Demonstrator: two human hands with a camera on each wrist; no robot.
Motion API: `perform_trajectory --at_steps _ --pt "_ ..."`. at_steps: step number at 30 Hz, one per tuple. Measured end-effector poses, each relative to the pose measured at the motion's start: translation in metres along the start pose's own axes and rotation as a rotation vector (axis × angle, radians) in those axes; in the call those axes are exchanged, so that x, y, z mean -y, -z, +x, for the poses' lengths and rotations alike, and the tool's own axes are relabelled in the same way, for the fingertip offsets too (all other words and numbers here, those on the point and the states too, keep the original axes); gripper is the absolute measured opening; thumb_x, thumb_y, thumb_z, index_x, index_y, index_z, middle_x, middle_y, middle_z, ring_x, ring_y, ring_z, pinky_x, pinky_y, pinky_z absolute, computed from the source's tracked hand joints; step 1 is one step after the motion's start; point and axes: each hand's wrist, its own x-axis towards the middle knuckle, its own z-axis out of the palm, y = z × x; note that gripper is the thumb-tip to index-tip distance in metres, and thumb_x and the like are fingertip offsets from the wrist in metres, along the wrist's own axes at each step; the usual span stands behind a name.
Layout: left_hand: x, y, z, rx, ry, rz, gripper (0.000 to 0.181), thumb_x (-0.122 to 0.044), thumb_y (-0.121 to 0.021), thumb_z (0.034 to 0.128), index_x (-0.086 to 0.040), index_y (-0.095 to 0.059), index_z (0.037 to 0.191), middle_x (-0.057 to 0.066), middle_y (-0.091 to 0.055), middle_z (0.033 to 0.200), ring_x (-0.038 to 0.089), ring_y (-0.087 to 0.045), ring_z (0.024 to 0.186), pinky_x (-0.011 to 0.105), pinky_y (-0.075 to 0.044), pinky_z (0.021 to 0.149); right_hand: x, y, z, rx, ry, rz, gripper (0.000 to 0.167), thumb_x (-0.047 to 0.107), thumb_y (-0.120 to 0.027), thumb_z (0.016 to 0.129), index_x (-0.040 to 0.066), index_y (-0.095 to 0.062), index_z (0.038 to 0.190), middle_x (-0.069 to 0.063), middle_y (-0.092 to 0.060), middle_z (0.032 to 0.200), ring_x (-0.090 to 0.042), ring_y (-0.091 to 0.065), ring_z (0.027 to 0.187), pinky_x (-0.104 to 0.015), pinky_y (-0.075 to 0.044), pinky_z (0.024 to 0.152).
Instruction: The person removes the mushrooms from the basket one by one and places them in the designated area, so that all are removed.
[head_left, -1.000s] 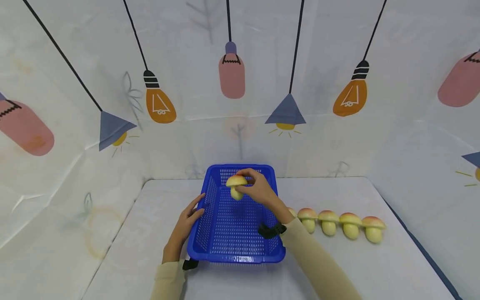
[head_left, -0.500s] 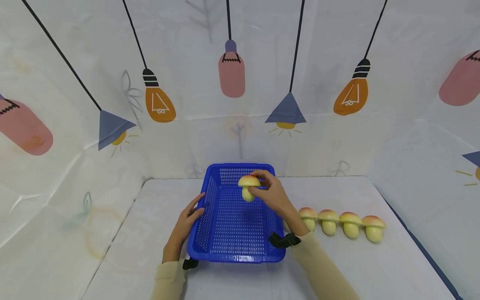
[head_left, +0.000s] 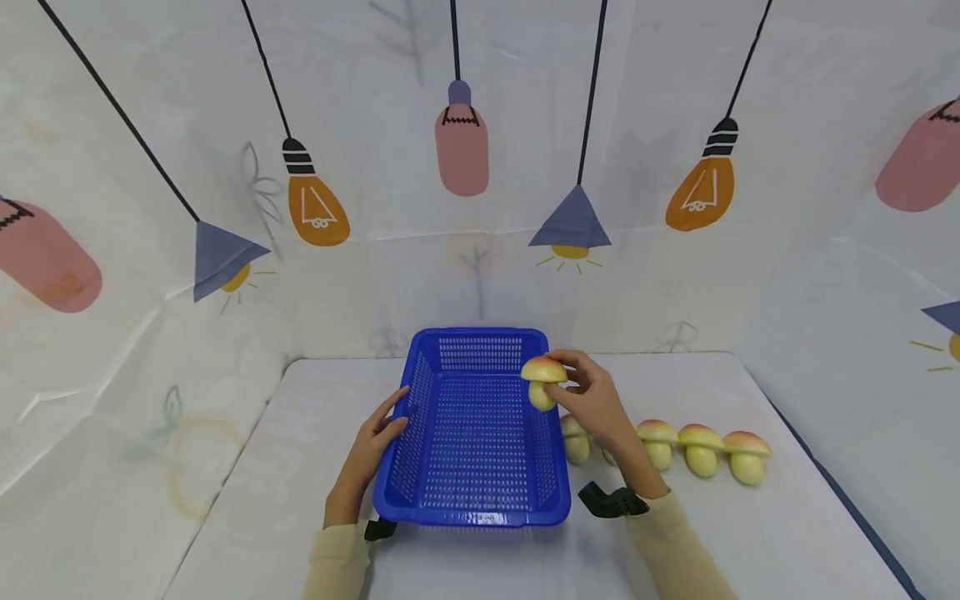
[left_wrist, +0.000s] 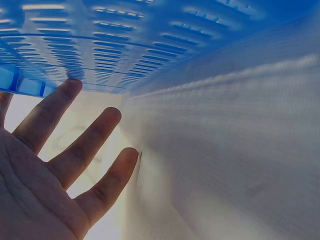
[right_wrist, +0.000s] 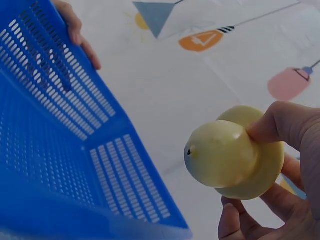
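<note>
My right hand [head_left: 596,404] pinches a toy mushroom [head_left: 543,371] with a red-yellow cap and pale stem. It holds the mushroom just above the right rim of a blue plastic basket [head_left: 480,510]. The stem end of the mushroom [right_wrist: 220,152] faces the camera in the right wrist view, the thumb pressing beside it. My left hand [head_left: 369,450] rests against the basket's left side. In the left wrist view the fingers of the left hand [left_wrist: 65,155] are spread and fairly straight, one fingertip reaching the slotted wall [left_wrist: 110,45].
A row of several more mushrooms [head_left: 701,450] stands on the white table [head_left: 810,533] right of the basket. The right forearm partly covers the row. Behind the table hangs a pale backdrop [head_left: 510,283] printed with lamps.
My right hand has carried the mushroom rightward, from over the basket's middle to its right rim. The left hand and the basket have stayed in place.
</note>
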Motion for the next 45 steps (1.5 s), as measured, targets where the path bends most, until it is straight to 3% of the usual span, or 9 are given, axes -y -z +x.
perform_trajectory --at_steps 7,10,19,32,45 --pt "0.000 0.000 0.000 0.003 0.000 -0.006 0.056 -0.027 -0.057 0.1042 -0.026 -0.043 0.158 0.029 -0.053 0.148 0.044 -0.064 0.120 0.051 -0.059 0.088 -0.009 0.033 -0.020 -0.068 -0.009 -0.045 0.045 0.007 -0.073 0.094 0.005 -0.060 0.138 -0.017 -0.062 0.137 -0.001 -0.062 0.116 -0.020 -0.055 0.084" --pt "0.001 0.000 0.000 0.008 0.002 -0.013 0.056 -0.028 -0.057 0.1043 -0.027 -0.042 0.158 0.029 -0.053 0.148 0.043 -0.064 0.120 0.051 -0.059 0.088 -0.014 0.047 -0.028 -0.096 -0.005 -0.061 0.044 0.006 -0.071 0.095 0.003 -0.059 0.138 -0.015 -0.064 0.135 0.001 -0.062 0.116 -0.018 -0.054 0.086" --pt "0.002 0.001 0.000 0.004 -0.008 -0.008 0.056 -0.026 -0.057 0.1042 -0.025 -0.042 0.158 0.029 -0.053 0.147 0.043 -0.065 0.118 0.051 -0.059 0.087 -0.025 0.085 -0.048 -0.166 -0.038 -0.136 0.045 0.010 -0.072 0.097 0.001 -0.058 0.138 0.018 -0.064 0.126 0.006 -0.062 0.112 -0.014 -0.053 0.086" --pt "0.000 0.000 -0.001 0.005 -0.004 -0.018 0.056 -0.026 -0.056 0.1044 -0.026 -0.042 0.159 0.030 -0.054 0.146 0.041 -0.066 0.114 0.050 -0.060 0.085 -0.029 0.128 -0.071 -0.233 -0.059 -0.283 0.047 0.011 -0.074 0.095 -0.001 -0.058 0.138 0.025 -0.060 0.123 0.012 -0.058 0.109 -0.010 -0.051 0.082" --pt "0.003 0.001 0.000 0.026 -0.019 -0.029 0.056 -0.025 -0.056 0.1051 -0.025 -0.041 0.159 0.031 -0.054 0.146 0.041 -0.066 0.114 0.046 -0.060 0.084 -0.047 0.179 -0.093 -0.254 -0.107 -0.420 0.048 0.015 -0.076 0.094 0.003 -0.060 0.138 0.031 -0.054 0.123 0.020 -0.051 0.106 -0.005 -0.048 0.079"
